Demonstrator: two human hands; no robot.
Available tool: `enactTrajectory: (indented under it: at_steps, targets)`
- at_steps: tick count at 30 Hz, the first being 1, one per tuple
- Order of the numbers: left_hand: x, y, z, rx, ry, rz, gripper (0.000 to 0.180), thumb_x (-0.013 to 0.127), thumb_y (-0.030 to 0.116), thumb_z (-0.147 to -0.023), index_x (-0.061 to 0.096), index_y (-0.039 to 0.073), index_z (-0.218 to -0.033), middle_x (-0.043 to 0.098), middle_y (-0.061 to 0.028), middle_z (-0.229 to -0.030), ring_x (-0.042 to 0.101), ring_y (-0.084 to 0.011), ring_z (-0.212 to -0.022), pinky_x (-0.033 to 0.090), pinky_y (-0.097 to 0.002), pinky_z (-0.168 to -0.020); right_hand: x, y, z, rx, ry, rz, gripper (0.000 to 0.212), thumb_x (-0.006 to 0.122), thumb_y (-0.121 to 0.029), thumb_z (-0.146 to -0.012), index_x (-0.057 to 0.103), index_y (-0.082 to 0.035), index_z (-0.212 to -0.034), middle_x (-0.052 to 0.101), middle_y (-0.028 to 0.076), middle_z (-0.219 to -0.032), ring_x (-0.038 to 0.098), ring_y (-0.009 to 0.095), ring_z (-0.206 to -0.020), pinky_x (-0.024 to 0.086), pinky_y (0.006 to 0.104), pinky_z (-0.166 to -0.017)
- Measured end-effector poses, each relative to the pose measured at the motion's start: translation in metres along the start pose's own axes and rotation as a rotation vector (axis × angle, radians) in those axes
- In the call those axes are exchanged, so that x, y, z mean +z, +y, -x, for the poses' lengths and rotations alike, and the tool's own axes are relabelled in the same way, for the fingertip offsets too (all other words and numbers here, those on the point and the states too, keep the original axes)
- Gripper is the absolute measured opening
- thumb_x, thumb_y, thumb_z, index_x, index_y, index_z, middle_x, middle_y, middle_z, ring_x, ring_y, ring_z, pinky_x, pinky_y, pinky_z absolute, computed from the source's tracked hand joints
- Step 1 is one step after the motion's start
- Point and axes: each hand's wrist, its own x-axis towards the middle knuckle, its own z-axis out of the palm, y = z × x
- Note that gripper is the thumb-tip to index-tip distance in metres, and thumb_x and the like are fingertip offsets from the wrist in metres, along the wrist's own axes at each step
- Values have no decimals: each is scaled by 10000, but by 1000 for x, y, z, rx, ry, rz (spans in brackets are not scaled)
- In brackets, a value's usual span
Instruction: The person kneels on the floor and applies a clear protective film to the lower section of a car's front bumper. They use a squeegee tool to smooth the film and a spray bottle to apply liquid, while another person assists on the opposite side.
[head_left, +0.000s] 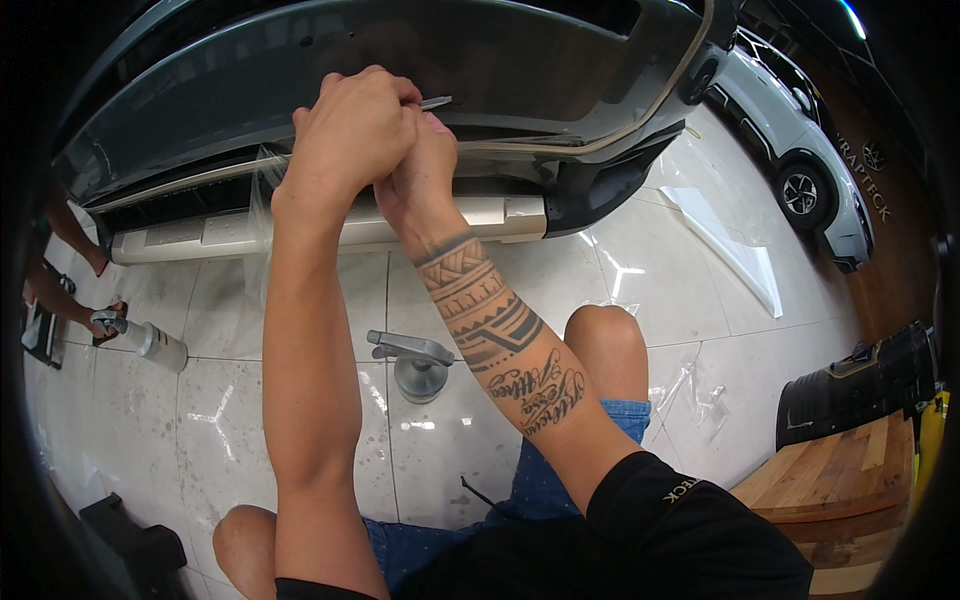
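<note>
My left hand and my right hand meet in front of the dark grey car bumper. The left lies over the right, its fingers curled down; what they hold, if anything, is hidden. From between the hands, above my right fingertips, sticks the end of a slim silver tool, possibly a cutter. It appears to be in my closed right hand, though the grip is mostly covered. Clear film hangs from the bumper beside my left wrist. A beige strip runs along the bumper's lower edge.
A spray bottle stands on the wet tiled floor between my knees; another spray bottle is at left, near a person's legs. White sheet lies at right. Beyond are a wooden bench and silver car.
</note>
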Motion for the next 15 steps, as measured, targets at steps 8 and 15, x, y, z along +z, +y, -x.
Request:
enactTrajectory:
  at_steps: [8,15]
  targets:
    - [2,0,-1,-3,30,48,312,466,109,-822,700,40,-1017,644,-112,-1117,616,-321,-982,462,-424,-900,4,-9,5,9,19,8,130,489,-123,-952,535,-16,-894,589,45,-821,584,117,-703,491,262,-608]
    - [40,-1,0,123,457,-68,144,625,180,-833,722,153,-934,600,4,-1033,481,-304,-1093,410,-492,-857,-60,-64,85,193,-88,633,179,533,-168,-961,507,-12,-876,652,169,-960,692,268,-783,578,327,-674]
